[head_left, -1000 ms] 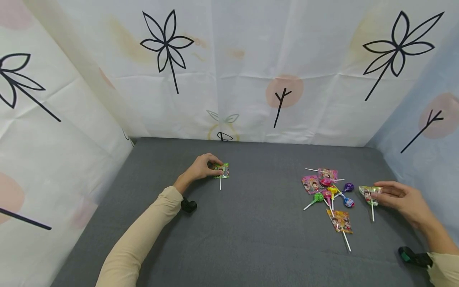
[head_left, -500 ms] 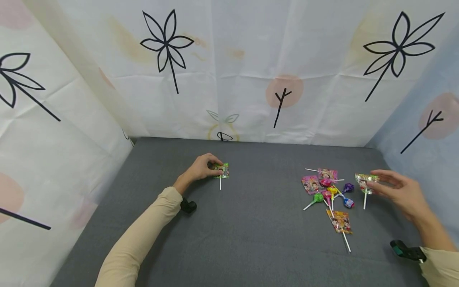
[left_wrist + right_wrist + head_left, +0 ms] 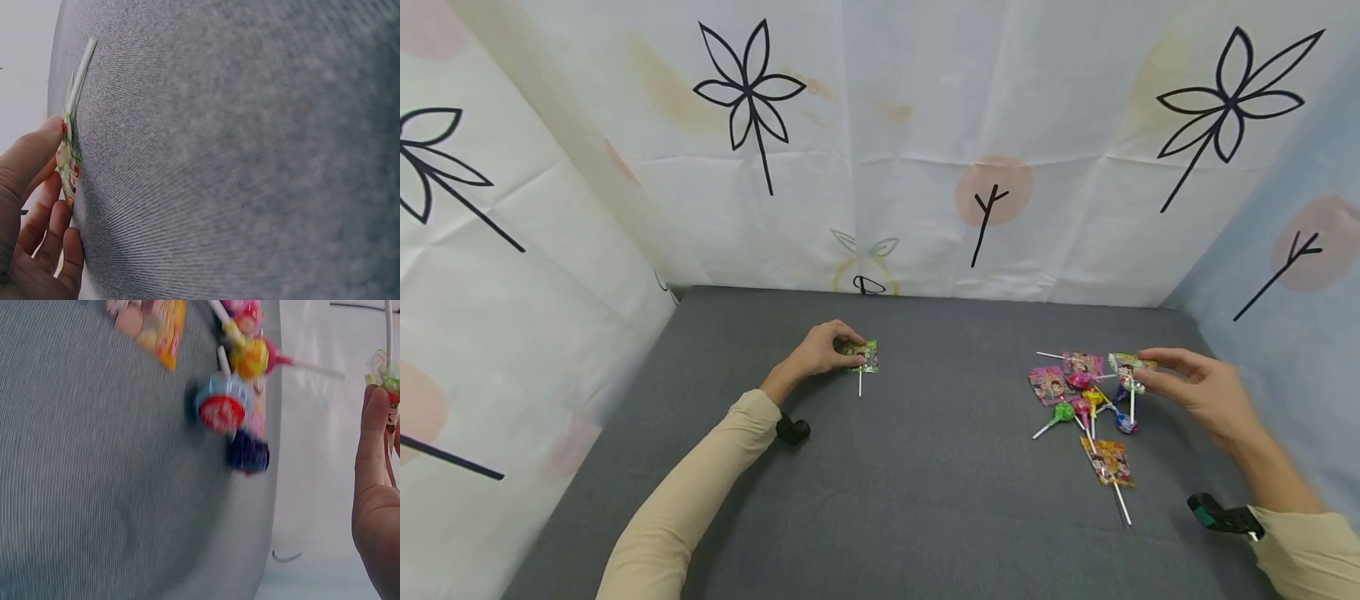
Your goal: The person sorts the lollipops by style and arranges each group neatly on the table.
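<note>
My left hand [image 3: 820,350] pinches a flat lollipop in a green wrapper [image 3: 870,357] between thumb and fingers, low over the grey table at centre-left. Its white stick [image 3: 82,75] points toward the near side. On the right, my right hand [image 3: 1202,392] pinches another lollipop in a clear and green wrapper [image 3: 1124,368], stick hanging down. That lollipop overlaps the right side of a lollipop pile in the head view and partly covers the purple lollipop [image 3: 249,452]. In the right wrist view a blue and red lollipop [image 3: 222,409] lies beside the purple one.
The pile holds pink-wrapped flat lollipops [image 3: 1048,386], a green ball lollipop [image 3: 1063,413], a yellow one [image 3: 1093,398] and an orange-wrapped flat one [image 3: 1107,462] nearest the front. Patterned white cloth [image 3: 910,108] hangs behind and beside the grey table [image 3: 925,500].
My right hand has moved left and slightly up with its lollipop, from beside the pile to over its right edge. The left hand has stayed in place, holding its lollipop.
</note>
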A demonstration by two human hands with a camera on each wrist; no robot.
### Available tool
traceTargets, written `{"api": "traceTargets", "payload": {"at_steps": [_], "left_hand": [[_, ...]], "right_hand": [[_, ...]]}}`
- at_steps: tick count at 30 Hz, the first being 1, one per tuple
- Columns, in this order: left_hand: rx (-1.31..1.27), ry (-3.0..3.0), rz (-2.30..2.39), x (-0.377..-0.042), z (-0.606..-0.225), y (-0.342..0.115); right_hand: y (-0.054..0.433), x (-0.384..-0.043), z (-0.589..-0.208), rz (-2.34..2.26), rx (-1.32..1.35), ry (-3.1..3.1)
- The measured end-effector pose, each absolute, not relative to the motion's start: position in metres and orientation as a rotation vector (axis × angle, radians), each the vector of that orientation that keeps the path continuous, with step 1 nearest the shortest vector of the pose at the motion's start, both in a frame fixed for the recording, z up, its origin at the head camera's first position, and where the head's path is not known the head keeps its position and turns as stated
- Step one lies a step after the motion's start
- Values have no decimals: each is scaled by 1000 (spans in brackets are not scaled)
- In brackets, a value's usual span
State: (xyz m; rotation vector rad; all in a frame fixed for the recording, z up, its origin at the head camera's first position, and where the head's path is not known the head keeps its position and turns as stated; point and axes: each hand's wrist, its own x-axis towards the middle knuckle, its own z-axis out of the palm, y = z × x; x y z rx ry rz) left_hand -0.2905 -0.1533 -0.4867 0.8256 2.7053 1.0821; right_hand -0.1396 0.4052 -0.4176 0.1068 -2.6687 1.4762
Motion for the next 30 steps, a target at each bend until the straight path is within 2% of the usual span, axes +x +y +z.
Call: {"api": "traceTargets", "payload": {"at_steps": [12,30], "left_hand": [[838,2705,1079,-287,-481,-152],[851,2716,1077,-284,-484,-153]], "right_hand": [[351,-153,-419,1651,326,-2585],[280,-185,-437,1883,469,-2524]]}}
